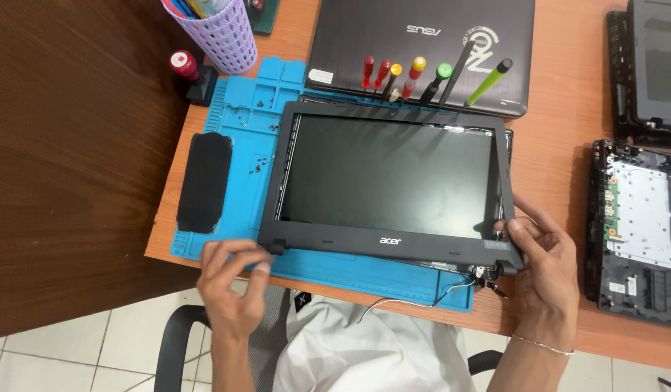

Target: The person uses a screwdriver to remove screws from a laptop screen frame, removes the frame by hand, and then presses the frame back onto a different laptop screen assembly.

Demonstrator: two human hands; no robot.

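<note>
A laptop screen assembly (386, 174) with a dark display lies on a blue repair mat (241, 116). Its black plastic bezel (383, 237) is lifted away from the panel along the left and right sides. My left hand (230, 279) pinches the bezel's near left corner by the hinge cover. My right hand (542, 261) grips the near right corner, fingers hooked over the bezel's right edge. Thin cables (422, 299) trail from the right hinge over the mat's near edge.
A closed dark laptop (422, 36) lies behind the mat with several screwdrivers (415, 76) leaning on it. A purple mesh cup (219, 33), a red-capped item (184, 67), a black pad (203, 181), and loose screws (256, 167) sit left. Opened laptop bases (636, 218) lie right.
</note>
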